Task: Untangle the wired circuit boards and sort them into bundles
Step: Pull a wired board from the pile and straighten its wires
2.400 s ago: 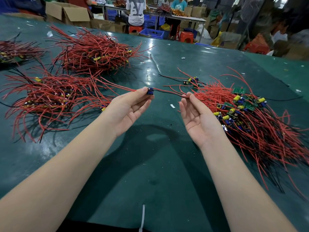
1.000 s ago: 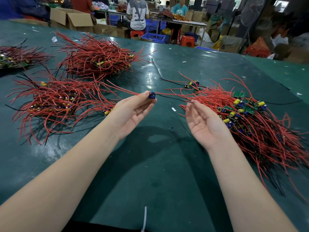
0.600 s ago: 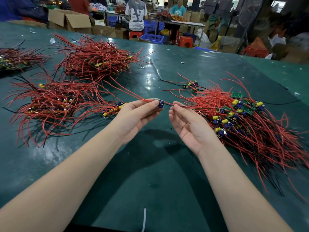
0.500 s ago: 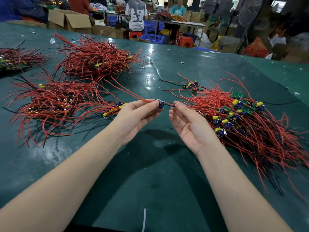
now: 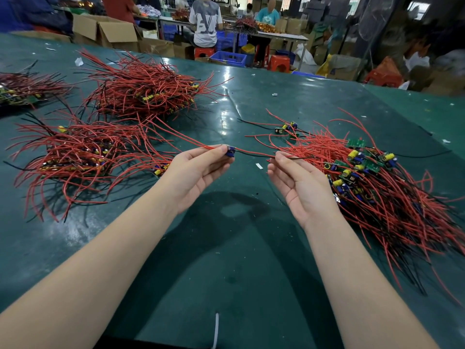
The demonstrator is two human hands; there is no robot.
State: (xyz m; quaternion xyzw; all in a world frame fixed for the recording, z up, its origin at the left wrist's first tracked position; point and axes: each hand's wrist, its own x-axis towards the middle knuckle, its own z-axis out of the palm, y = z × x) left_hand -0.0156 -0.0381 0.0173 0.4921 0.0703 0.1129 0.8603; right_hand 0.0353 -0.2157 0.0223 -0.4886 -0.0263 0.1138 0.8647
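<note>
Now the left hand (image 5: 193,172) is reaching forward above the green worktop (image 5: 226,260), palm turned up and inward, its fingers (image 5: 216,153) pinching a small blue circuit board (image 5: 230,152) at their tips. Red wires are trailing from that board leftward toward the near-left bundle (image 5: 75,157), which is lying spread on the worktop with another bundle (image 5: 143,89) behind it and a third (image 5: 22,89) at the far left edge. A black wire (image 5: 254,154) is running rightward from the board across the gap to the right hand (image 5: 302,185), which is held palm up beside it. The right fingers (image 5: 280,157) are lightly curled, pinching that wire near its end. Just right of this hand the big tangled pile (image 5: 377,187) is sprawling, its red and black wires mixed with green boards carrying yellow and blue parts. A loose board (image 5: 286,128) is lying apart behind the pile. A small white scrap (image 5: 259,166) is lying on the worktop between the hands. Beyond the worktop, people are sitting by cardboard boxes (image 5: 108,31) and a blue crate (image 5: 229,57).
</note>
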